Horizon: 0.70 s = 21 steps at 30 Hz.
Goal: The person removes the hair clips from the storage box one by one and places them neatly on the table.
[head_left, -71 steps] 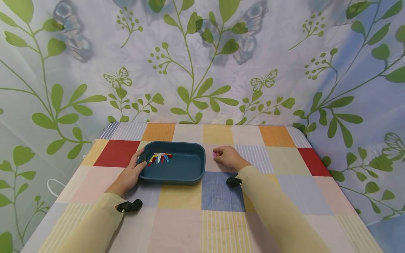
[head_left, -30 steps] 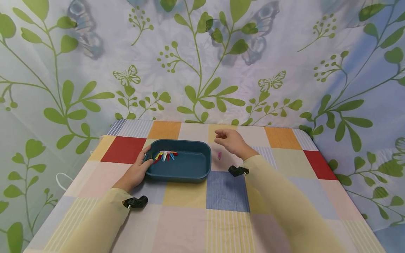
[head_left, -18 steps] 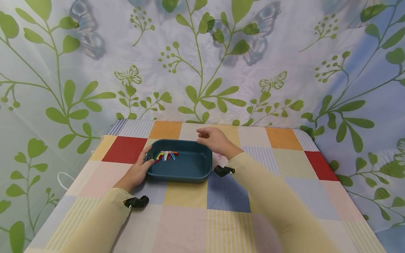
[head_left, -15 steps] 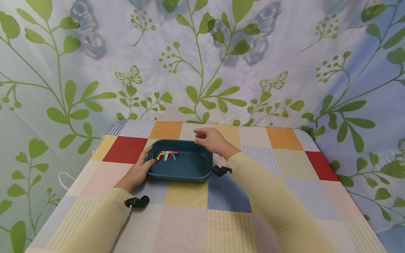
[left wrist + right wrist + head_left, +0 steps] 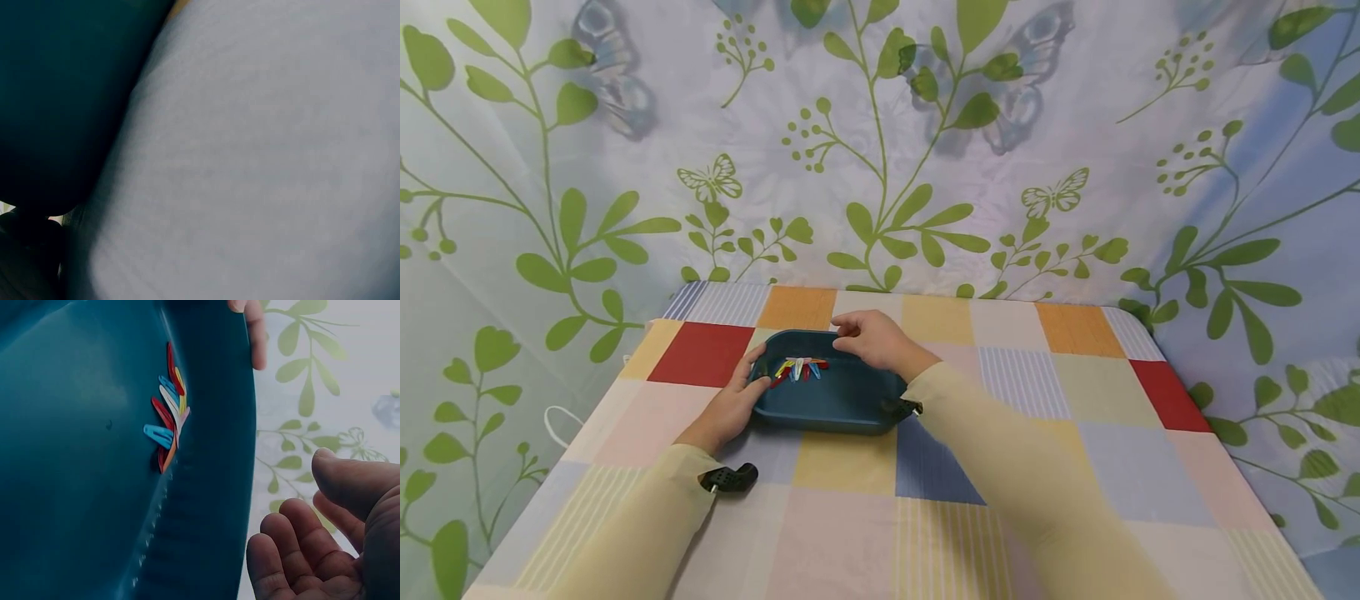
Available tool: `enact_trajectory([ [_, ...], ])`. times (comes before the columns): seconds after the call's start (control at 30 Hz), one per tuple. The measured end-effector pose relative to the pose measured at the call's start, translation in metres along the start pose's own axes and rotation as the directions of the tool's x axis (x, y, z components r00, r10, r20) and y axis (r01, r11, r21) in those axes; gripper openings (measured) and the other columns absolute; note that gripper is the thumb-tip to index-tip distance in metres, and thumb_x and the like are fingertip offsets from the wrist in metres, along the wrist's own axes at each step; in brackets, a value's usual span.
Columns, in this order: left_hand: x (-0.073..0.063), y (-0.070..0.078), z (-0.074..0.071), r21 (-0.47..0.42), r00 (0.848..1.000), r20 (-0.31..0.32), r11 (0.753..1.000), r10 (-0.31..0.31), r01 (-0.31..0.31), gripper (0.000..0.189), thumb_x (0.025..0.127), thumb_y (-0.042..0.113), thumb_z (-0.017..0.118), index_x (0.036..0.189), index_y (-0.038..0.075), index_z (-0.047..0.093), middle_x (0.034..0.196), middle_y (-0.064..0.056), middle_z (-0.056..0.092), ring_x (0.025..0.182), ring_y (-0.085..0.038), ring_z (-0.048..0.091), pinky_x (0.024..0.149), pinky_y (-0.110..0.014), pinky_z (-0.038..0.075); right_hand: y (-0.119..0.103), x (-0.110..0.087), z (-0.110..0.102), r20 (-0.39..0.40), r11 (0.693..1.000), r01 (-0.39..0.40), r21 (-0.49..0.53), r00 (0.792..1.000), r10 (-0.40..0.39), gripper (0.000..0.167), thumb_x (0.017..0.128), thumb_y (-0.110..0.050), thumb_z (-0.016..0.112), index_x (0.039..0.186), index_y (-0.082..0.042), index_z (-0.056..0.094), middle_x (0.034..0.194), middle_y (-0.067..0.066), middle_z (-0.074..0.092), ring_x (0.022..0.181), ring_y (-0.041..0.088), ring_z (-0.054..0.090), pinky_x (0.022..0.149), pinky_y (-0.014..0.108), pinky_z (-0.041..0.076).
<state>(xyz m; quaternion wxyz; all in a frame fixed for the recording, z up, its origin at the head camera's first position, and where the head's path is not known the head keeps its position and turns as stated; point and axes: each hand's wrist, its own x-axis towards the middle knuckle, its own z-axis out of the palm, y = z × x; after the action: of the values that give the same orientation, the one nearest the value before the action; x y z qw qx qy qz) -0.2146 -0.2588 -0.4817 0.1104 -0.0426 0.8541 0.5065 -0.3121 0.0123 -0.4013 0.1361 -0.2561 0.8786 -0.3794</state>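
Note:
A dark teal plastic tray [image 5: 850, 400] stands on the table, with several snap hair clips [image 5: 802, 368] in red, blue, white, yellow and orange bunched at its left end. My left hand [image 5: 730, 408] grips the tray's left end, thumb over the rim; its fingers [image 5: 255, 337] show at the rim in the right wrist view. Above the tray's far rim is my right hand [image 5: 876, 340]. In the right wrist view that hand [image 5: 319, 540] has loosely bent fingers with nothing between them. The left wrist view shows mostly the tray's outer wall [image 5: 62, 94].
A patchwork tablecloth [image 5: 842, 533] covers the table. Behind it hangs a curtain [image 5: 880, 150] printed with leaves and butterflies. A white cable [image 5: 559, 425] loops beyond the table's left edge. Each sleeve has a black wrist camera [image 5: 733, 477] at its cuff.
My right hand let go of a pink hair clip on the cloth right of the tray, then moved left over the tray. My forearm now covers that spot. The left hand stays on the tray.

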Motion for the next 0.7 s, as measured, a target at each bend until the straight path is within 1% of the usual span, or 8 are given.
enact_trajectory([
  [0.23,0.001,-0.001,0.0,-0.012,1.0,-0.005,1.0,0.015,-0.015,0.068,0.112,0.036,0.042,0.167,0.047,0.004,0.178,-0.013,0.003,0.162,-0.047,0.006,0.121,-0.08,0.015,-0.003,0.009,0.011,0.025,1.0,0.011,-0.023,1.0,-0.01,0.046,0.104,-0.021,0.068,0.148,-0.01,0.061,0.136,0.011,0.07,0.128,0.026,0.064,0.108,0.041,0.054],
  [0.43,0.001,-0.001,0.0,-0.004,1.0,-0.006,1.0,0.006,-0.006,0.068,0.112,0.037,0.041,0.167,0.048,0.004,0.178,-0.014,0.003,0.162,-0.048,0.007,0.121,-0.081,0.015,-0.003,0.016,0.02,0.045,0.998,0.011,-0.066,0.999,-0.008,0.045,0.104,-0.023,0.068,0.147,-0.012,0.063,0.131,0.009,0.071,0.123,0.025,0.066,0.106,0.04,0.055],
  [0.57,0.001,-0.002,0.0,0.0,1.0,-0.006,1.0,0.009,-0.009,0.068,0.112,0.037,0.041,0.167,0.049,0.004,0.178,-0.013,0.003,0.162,-0.048,0.007,0.121,-0.08,0.015,-0.003,0.019,0.024,0.055,0.996,0.01,-0.085,0.998,-0.005,0.045,0.104,-0.023,0.068,0.147,-0.012,0.063,0.132,0.009,0.072,0.123,0.026,0.066,0.107,0.042,0.054],
  [0.7,0.001,-0.003,-0.001,-0.011,1.0,-0.002,1.0,0.014,-0.014,0.068,0.112,0.037,0.042,0.167,0.049,0.003,0.178,-0.013,0.002,0.162,-0.048,0.006,0.121,-0.081,0.015,-0.004,0.024,0.027,0.066,0.995,0.019,-0.1,0.998,-0.013,0.043,0.104,-0.022,0.068,0.146,-0.011,0.064,0.13,0.009,0.073,0.12,0.025,0.067,0.103,0.041,0.056],
])
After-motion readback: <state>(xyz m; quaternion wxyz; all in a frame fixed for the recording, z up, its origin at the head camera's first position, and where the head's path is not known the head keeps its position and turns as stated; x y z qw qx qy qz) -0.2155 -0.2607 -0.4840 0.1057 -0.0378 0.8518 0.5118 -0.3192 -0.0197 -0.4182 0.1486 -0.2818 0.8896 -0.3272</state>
